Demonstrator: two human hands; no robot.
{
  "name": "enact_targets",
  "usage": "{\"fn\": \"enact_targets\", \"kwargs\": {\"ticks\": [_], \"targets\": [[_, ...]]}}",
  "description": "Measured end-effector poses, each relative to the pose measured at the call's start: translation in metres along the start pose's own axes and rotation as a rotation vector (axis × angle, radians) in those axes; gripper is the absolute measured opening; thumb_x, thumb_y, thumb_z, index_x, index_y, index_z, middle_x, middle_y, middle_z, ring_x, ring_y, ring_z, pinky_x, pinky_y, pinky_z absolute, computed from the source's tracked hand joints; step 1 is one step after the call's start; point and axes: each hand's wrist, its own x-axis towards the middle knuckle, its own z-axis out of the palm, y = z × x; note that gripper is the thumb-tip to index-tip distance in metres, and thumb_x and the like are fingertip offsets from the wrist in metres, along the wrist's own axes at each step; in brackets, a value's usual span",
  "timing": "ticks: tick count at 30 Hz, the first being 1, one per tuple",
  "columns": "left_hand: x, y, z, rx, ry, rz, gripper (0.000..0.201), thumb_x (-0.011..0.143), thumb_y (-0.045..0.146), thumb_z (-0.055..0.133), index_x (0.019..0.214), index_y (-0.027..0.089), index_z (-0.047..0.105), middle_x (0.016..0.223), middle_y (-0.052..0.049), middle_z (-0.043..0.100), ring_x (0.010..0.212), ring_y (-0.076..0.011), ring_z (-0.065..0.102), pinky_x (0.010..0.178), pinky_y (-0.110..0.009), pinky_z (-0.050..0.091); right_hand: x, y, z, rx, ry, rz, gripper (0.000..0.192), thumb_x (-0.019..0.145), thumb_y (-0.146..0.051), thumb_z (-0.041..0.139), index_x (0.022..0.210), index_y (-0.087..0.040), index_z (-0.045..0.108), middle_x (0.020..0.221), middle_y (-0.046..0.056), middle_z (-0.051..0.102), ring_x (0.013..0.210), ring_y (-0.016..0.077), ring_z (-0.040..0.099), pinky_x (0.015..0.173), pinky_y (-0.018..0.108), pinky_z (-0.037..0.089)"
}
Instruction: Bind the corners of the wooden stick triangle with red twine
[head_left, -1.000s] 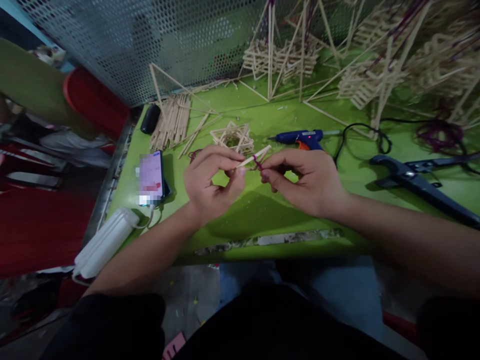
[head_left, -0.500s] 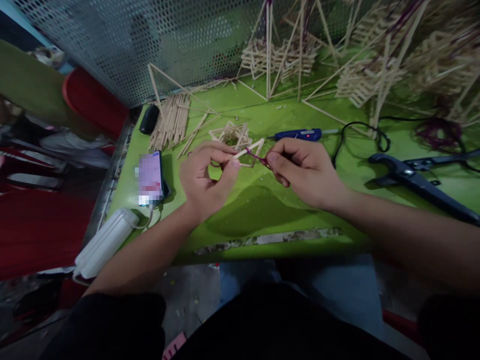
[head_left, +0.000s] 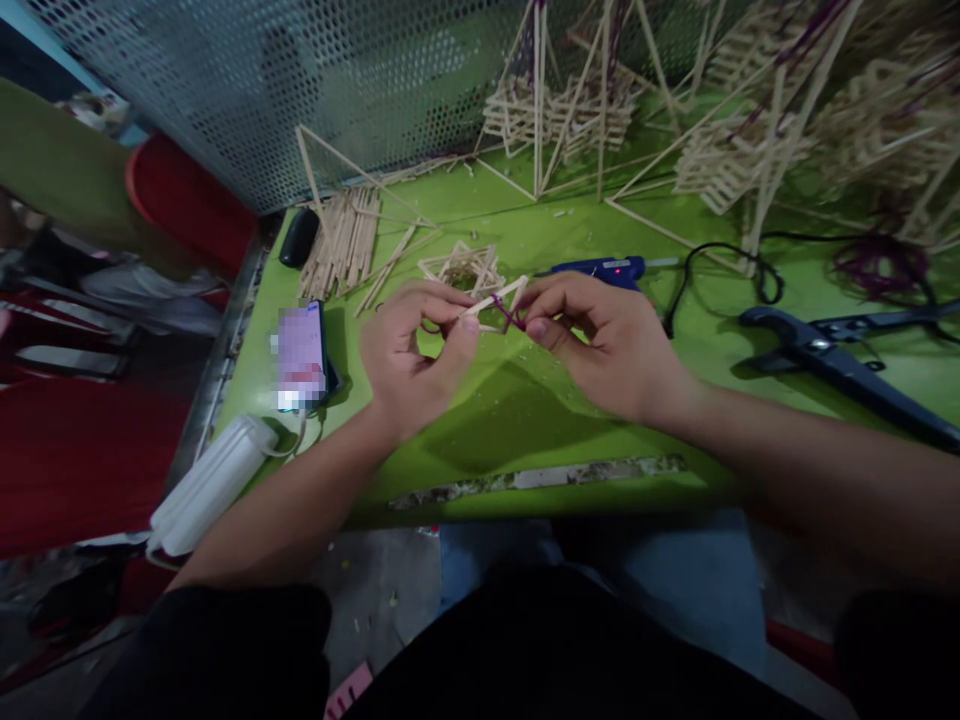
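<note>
Between thumb and fingers, my left hand (head_left: pixel 421 358) pinches a small frame of pale wooden sticks (head_left: pixel 491 302). A purple string (head_left: pixel 507 312) is looped round one of its sticks. My right hand (head_left: pixel 600 340) is closed on the string close to the frame; its fingertips hide the string's end. Behind the frame, a star-shaped piece of stacked sticks (head_left: pixel 465 268) lies on the green table. Just past my right hand rests a blue glue gun (head_left: pixel 626 268) with a small red light, partly covered by the hand.
A bundle of loose sticks (head_left: pixel 343 240), a black mouse-like object (head_left: pixel 298 238), a phone (head_left: pixel 301 355) and a white power bank (head_left: pixel 214 485) are on the left. Black pliers-like cutters (head_left: pixel 840 355) and a purple string tangle (head_left: pixel 877 268) lie right. Stick structures (head_left: pixel 739 160) stand behind.
My right hand has moved slightly left, closer to the frame, and the string between my hands is shorter. My left hand has stayed put.
</note>
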Motion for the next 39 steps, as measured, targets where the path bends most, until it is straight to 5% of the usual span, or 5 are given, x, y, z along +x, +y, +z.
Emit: {"fn": "enact_targets", "kwargs": {"ticks": [4, 14, 21, 26, 39], "targets": [[0.000, -0.001, 0.000, -0.022, 0.008, 0.015, 0.018, 0.104, 0.035, 0.079, 0.090, 0.026, 0.071, 0.096, -0.002, 0.080, 0.087, -0.0179, 0.076, 0.075, -0.036, 0.059, -0.001, -0.004, -0.001, 0.059, -0.034, 0.064, 0.013, 0.106, -0.020, 0.073, 0.093, -0.022, 0.073, 0.078, -0.001, 0.076, 0.070, 0.0155, 0.069, 0.066, 0.032, 0.053], [-0.004, 0.003, 0.004, 0.039, -0.014, 0.171, 0.010, 0.097, 0.021, 0.082, 0.094, 0.024, 0.073, 0.097, -0.001, 0.084, 0.086, -0.0155, 0.078, 0.077, -0.031, 0.060, -0.008, -0.005, 0.008, 0.212, 0.058, 0.085, 0.033, 0.098, -0.023, 0.087, 0.111, -0.028, 0.057, 0.085, -0.004, 0.074, 0.074, 0.0180, 0.079, 0.066, 0.031, 0.058], [-0.011, 0.008, 0.010, -0.143, -0.032, -0.016, 0.012, 0.098, 0.019, 0.081, 0.090, 0.023, 0.073, 0.094, -0.002, 0.081, 0.092, -0.0178, 0.079, 0.082, -0.033, 0.061, -0.008, 0.001, 0.007, 0.149, 0.093, 0.168, 0.043, 0.095, -0.025, 0.089, 0.122, -0.027, 0.056, 0.078, -0.004, 0.078, 0.072, 0.0220, 0.080, 0.065, 0.036, 0.052], [-0.012, 0.008, 0.011, -0.201, -0.053, -0.104, 0.013, 0.101, 0.023, 0.081, 0.090, 0.021, 0.074, 0.096, -0.004, 0.081, 0.087, -0.0162, 0.077, 0.079, -0.032, 0.060, -0.004, -0.002, 0.007, 0.117, 0.058, 0.125, 0.033, 0.090, -0.027, 0.092, 0.106, -0.027, 0.063, 0.082, -0.002, 0.074, 0.067, 0.0176, 0.069, 0.059, 0.033, 0.050], [-0.015, 0.008, 0.012, -0.300, -0.101, -0.201, 0.014, 0.103, 0.023, 0.079, 0.090, 0.022, 0.074, 0.098, -0.003, 0.080, 0.088, -0.0148, 0.075, 0.081, -0.031, 0.059, 0.003, 0.003, 0.008, 0.441, -0.110, 0.331, 0.035, 0.082, -0.041, 0.102, 0.091, -0.022, 0.074, 0.082, 0.001, 0.077, 0.075, 0.0175, 0.068, 0.070, 0.032, 0.055]]}}
